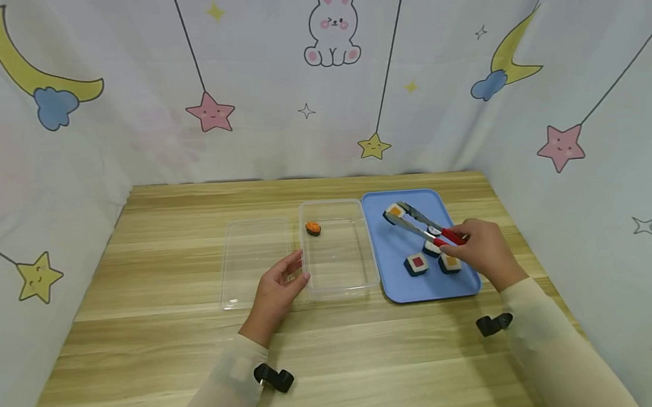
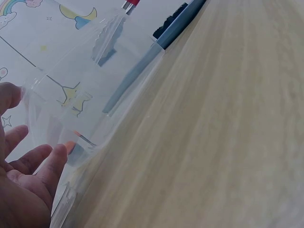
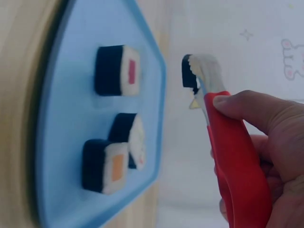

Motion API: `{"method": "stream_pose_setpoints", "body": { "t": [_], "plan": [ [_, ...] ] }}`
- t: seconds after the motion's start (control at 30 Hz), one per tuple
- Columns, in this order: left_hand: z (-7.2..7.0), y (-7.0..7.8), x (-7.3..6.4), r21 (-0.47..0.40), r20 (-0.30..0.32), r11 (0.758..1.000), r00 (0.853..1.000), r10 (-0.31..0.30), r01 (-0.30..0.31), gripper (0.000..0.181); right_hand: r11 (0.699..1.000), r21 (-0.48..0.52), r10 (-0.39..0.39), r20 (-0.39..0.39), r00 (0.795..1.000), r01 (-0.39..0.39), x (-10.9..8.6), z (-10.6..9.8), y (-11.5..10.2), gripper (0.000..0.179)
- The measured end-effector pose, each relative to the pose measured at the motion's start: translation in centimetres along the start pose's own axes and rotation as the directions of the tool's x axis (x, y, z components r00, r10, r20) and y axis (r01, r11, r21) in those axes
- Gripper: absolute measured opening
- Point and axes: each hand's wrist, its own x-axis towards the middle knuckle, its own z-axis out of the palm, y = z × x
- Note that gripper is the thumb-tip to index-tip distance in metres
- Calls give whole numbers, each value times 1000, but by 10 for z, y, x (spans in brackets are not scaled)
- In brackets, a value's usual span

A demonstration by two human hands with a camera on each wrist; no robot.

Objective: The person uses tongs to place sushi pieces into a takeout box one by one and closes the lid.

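My right hand (image 1: 484, 251) grips red-handled metal tongs (image 3: 237, 161). Between the tongs' tips is a square sushi roll (image 1: 394, 211) with an orange centre, held over the far part of the blue tray (image 1: 394, 288). On the tray lie a red-centred sushi roll (image 1: 417, 264), an orange-centred one (image 1: 450, 263) and other pieces partly behind the tongs. My left hand (image 1: 275, 292) touches the left wall of a clear plastic box (image 1: 342, 289) with loosely extended fingers. Inside that box, at the far left, sits a small orange-topped sushi (image 1: 313, 229).
A clear flat lid (image 1: 249, 262) lies on the wooden table (image 1: 363, 362), left of the box. The tray stands right against the box's right side. Patterned white curtains (image 1: 274, 143) enclose the table at the back and both sides.
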Motion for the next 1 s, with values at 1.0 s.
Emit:
{"method": "stream_pose_setpoints", "body": {
  "t": [1.0],
  "plan": [
    [-2,-2,2,-9,11,1000,1000,13,-13,54,979,36,-205,219,954,202,39,39,-113,35]
  ]
}}
